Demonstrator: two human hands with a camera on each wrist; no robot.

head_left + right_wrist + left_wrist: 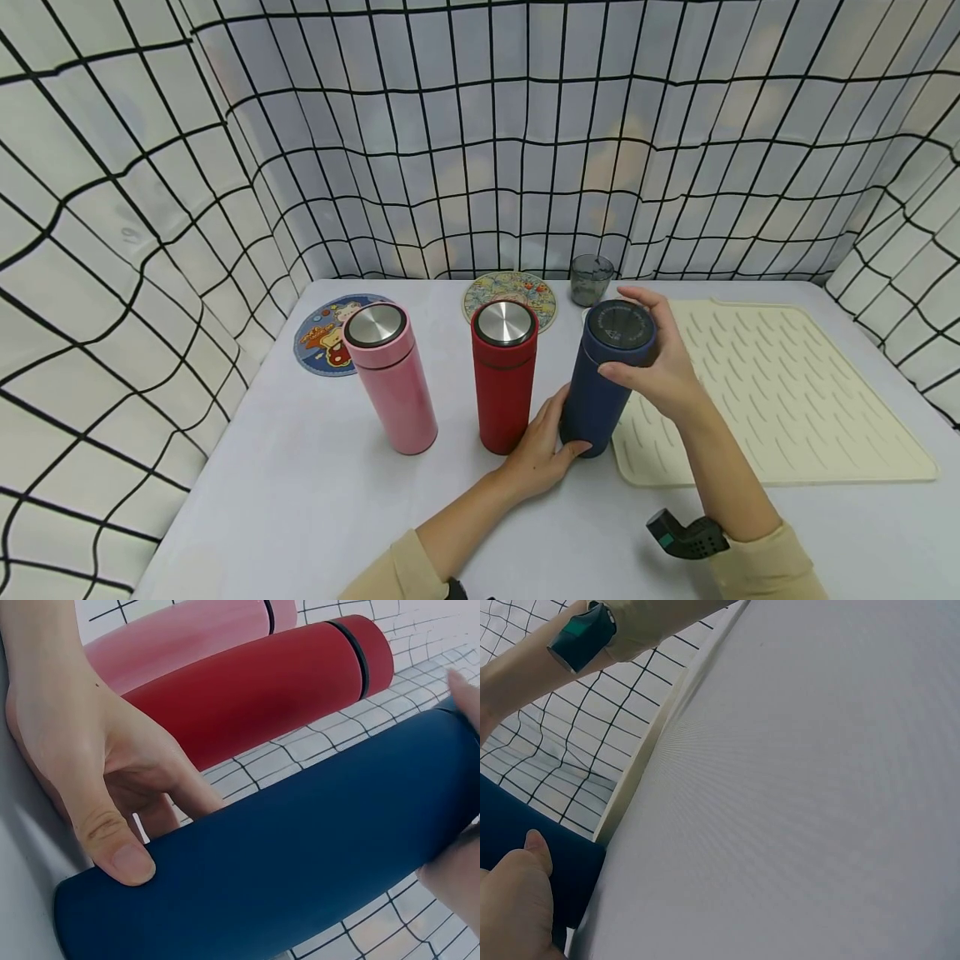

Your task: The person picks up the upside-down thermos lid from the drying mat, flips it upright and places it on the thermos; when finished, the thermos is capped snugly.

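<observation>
A dark blue thermos bottle (596, 408) stands upright on the white table, right of the middle. My left hand (543, 458) grips it low down near its base, the thumb across the front, as the right wrist view also shows. Around the dark lid (621, 325) my right hand (667, 371) curls, thumb in front and fingers behind. Just left of the blue bottle is a red thermos (504, 383) with a silver-topped lid, close to my left fingers. Farther left stands a pink thermos (396, 383) with the same kind of lid.
A cream ridged mat (795, 392) covers the table's right side. Behind the bottles lie a blue patterned round mat (318, 337) and a map-like round mat (517, 285), with a clear glass (590, 279) beside it. Black netting (450, 142) rises around the table's back and sides.
</observation>
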